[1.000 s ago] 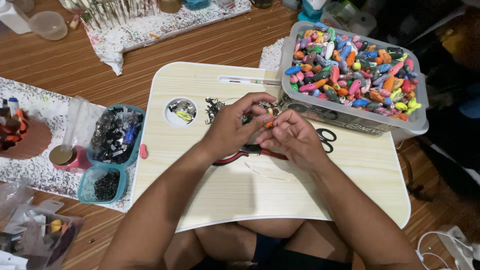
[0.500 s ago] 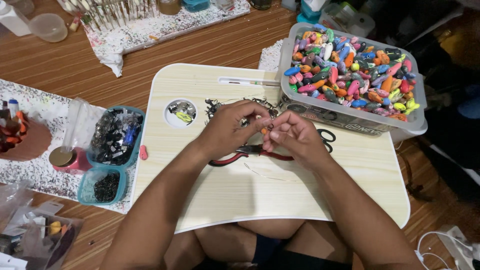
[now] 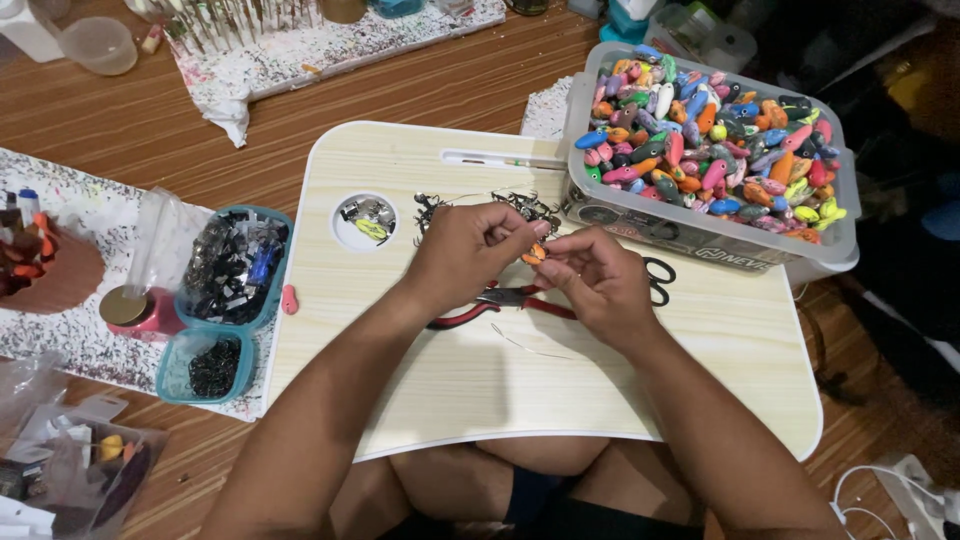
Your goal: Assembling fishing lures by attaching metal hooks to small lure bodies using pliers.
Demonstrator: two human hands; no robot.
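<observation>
Hands meet over my lap desk: left hand and right hand both pinch one small orange lure. Red pliers lie beneath; lure bin sits beside them.

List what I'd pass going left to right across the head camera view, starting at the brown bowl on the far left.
Brown bowl → pink bottle with gold cap → teal tray of dark hardware → round recess in the lap desk → left hand → small orange piece → right hand → clear bin of painted lures.
</observation>
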